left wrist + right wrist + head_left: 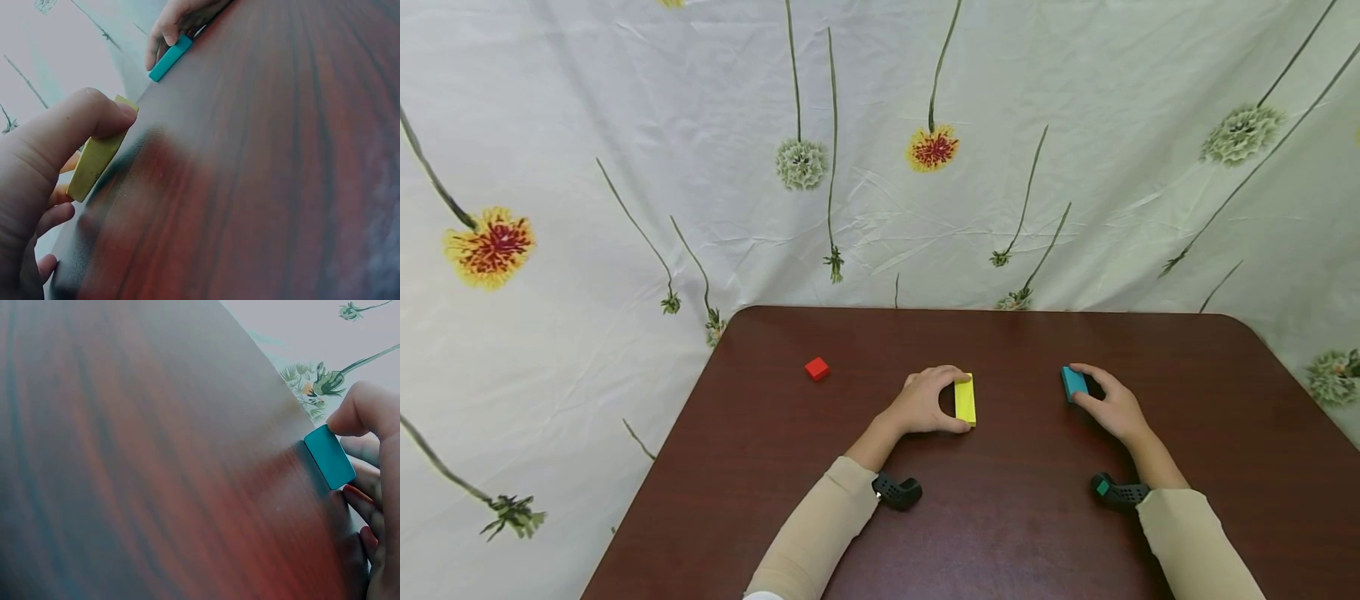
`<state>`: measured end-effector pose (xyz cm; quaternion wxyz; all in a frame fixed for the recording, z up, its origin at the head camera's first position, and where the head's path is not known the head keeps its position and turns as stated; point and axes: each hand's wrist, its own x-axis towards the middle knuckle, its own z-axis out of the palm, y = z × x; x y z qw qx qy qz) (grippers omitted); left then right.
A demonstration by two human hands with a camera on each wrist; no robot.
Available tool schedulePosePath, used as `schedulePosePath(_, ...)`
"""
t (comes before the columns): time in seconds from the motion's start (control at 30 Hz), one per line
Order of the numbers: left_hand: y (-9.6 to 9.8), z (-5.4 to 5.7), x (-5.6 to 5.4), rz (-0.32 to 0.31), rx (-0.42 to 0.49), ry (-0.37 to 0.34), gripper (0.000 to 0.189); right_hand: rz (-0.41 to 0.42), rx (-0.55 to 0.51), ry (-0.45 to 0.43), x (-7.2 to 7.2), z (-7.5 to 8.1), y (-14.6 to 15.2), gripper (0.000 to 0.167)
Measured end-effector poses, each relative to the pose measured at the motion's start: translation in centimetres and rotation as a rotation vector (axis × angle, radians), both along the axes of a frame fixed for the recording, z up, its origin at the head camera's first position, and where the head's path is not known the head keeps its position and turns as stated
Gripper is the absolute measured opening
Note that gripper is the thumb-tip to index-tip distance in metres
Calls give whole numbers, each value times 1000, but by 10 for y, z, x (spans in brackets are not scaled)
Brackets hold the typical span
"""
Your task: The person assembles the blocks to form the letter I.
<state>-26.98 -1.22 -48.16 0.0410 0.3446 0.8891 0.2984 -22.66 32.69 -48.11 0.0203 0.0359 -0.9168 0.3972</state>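
Observation:
In the head view, my left hand (931, 402) pinches a yellow rectangular block (965, 400) by its two ends, thumb at the near end and fingers at the far end. The left wrist view shows the same yellow block (97, 159) held just over the tabletop, a dark shadow beneath it. My right hand (1112, 404) grips a blue rectangular block (1073, 383) between thumb and fingers, to the right of the yellow one. In the right wrist view the blue block (330, 457) sits close over the wood. A small red block (817, 368) lies farther left, untouched.
The dark brown wooden table (1000, 525) has rounded far corners. Behind it hangs a pale cloth (880, 108) printed with flowers. Black straps (898, 492) with small devices sit on both wrists.

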Motion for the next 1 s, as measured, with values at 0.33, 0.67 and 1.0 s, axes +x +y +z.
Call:
schedulePosePath(0.33,0,0,1,-2,-19,-12,76,0,6,-2,1,0,0,55)
schedulePosePath(0.67,-1,-3,-1,-3,-24,0,76,8,5,-2,0,0,1,56)
schedulePosePath(1.0,-1,-3,-1,-6,-47,-4,78,8,-1,-1,0,-1,2,56)
